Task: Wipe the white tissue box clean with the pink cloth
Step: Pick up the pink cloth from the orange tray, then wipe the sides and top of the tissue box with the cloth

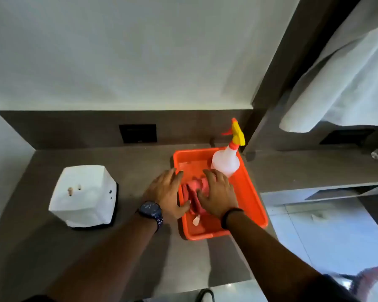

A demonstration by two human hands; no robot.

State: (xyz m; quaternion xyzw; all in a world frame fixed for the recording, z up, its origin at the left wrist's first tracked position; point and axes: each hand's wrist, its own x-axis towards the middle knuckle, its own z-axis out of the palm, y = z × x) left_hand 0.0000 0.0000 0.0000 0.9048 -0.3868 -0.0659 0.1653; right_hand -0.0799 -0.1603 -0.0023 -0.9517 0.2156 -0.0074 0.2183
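The white tissue box [83,195] stands on the dark counter at the left, untouched. The pink cloth [194,190] lies crumpled in an orange tray [252,194] to its right. Both hands rest on the cloth: my left hand [167,192], with a dark watch on the wrist, covers its left side at the tray's left rim, and my right hand [218,194] presses on its right side with fingers spread. Whether either hand grips the cloth is hidden by the fingers. A small white tag sticks out below the cloth.
A translucent spray bottle [226,161] with a yellow and orange nozzle stands in the tray's far right corner. A black wall socket [138,133] sits in the backsplash. White towels [345,83] hang at the upper right. The counter's edge drops to a light floor at the right.
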